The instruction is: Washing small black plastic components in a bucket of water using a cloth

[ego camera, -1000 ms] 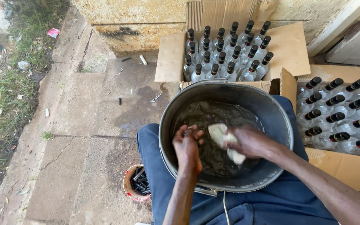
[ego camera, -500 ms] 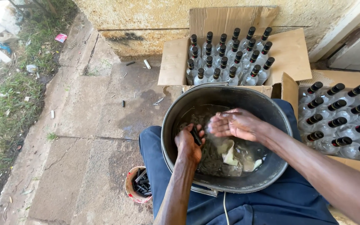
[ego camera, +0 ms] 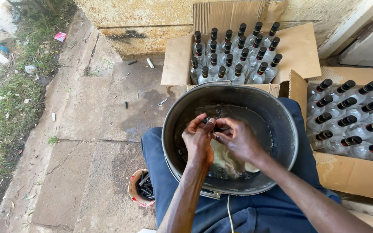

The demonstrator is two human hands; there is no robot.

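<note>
A small dark piece (ego camera: 209, 124) is pinched between the left hand (ego camera: 198, 140) and right hand (ego camera: 237, 139), brought together over a pale cloth (ego camera: 229, 162) inside the metal basin (ego camera: 277, 116), with boxed bottles (ego camera: 234, 56) beyond.

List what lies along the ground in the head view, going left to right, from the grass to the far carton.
Grass strip → concrete paving → small tub of dark pieces → metal basin, with left hand then right hand over it → carton of capped bottles.

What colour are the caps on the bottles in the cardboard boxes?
Black caps on clear bottles, seen in the head view.
</note>
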